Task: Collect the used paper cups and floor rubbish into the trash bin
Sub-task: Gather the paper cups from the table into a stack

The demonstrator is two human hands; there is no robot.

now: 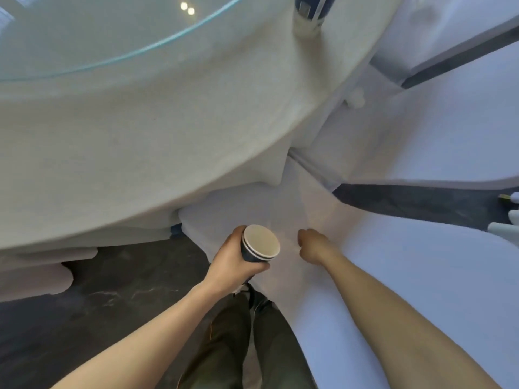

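My left hand [234, 262] grips a stack of dark blue paper cups [259, 244] with cream insides, held upright and tilted a little toward me, low in the middle of the view. My right hand [310, 244] hangs just right of the cups with its fingers curled in and nothing in it, close over a white chair cover. Another blue paper cup [309, 12] stands at the far edge of the round table, near the top. A small white crumpled scrap [356, 99] lies between the table and a chair.
A round table with a cream cloth [140, 141] and a glass turntable [84, 32] fills the upper left. White-covered chairs [421, 276] crowd the right side. Dark floor [98, 318] shows at lower left. My legs are below the hands. Some white objects [509, 220] sit at the right edge.
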